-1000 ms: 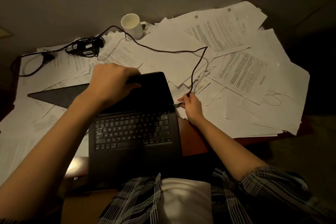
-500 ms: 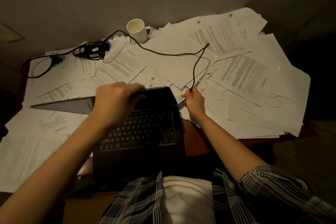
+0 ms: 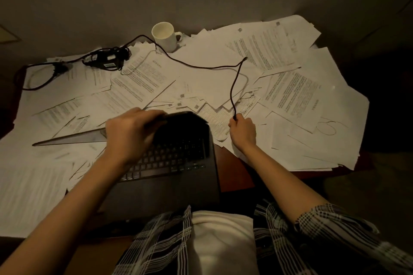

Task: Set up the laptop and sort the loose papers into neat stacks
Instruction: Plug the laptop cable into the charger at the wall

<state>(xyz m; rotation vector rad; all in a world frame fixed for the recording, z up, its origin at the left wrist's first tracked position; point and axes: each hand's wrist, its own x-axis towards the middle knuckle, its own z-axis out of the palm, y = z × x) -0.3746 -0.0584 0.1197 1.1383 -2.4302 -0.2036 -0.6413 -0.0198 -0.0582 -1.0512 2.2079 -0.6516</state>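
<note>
The laptop point(image 3: 169, 163) is set at the near desk edge, lid partly raised. Its top lid edge is gripped by the left hand point(image 3: 129, 134). The black charger cable point(image 3: 234, 87) is pinched by the right hand point(image 3: 243, 131), just right of the laptop. Loose papers point(image 3: 290, 96) are spread across the desk, unstacked, around a white mug point(image 3: 165, 35).

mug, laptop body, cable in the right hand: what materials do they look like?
Mug: glazed ceramic, probably; white, smooth, thick rim and handle.
Laptop: dark matte shell, metal or plastic; the dim light leaves it open.
Cable, its end pinched by the right hand: thin, black, limp; rubber or braided jacket, too fine to tell.
</note>
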